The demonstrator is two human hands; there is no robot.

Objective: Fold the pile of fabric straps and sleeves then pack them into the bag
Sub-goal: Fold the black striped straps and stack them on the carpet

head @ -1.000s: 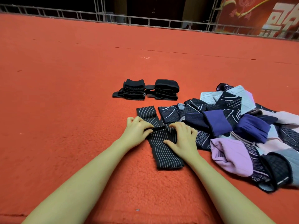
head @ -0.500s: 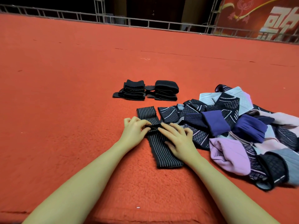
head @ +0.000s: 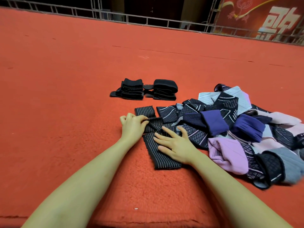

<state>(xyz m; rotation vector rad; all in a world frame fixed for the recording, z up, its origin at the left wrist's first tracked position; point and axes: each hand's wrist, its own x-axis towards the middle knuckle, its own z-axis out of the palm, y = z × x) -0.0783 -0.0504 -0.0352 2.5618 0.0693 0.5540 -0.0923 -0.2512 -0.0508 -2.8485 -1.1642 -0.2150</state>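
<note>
A long black strap with thin white stripes (head: 162,159) lies flat on the red carpet in front of me. My left hand (head: 132,126) pinches a raised fold of it near its middle. My right hand (head: 175,143) lies flat with straight fingers on the strap just below that fold. To the right sprawls the unfolded pile of sleeves and straps (head: 243,129) in black, navy, purple, pink and grey. Two stacks of folded black straps (head: 144,89) sit side by side beyond the striped strap. No bag is in view.
Red carpet (head: 65,96) stretches wide to the left and far ahead. A metal railing (head: 148,18) runs along its far edge, with a red banner (head: 263,17) at the upper right. The carpet's near edge (head: 115,222) shows at the bottom.
My right hand has let go of the fold, slid down toward me and flattened on the strap. My left hand keeps its pinch on the fold.
</note>
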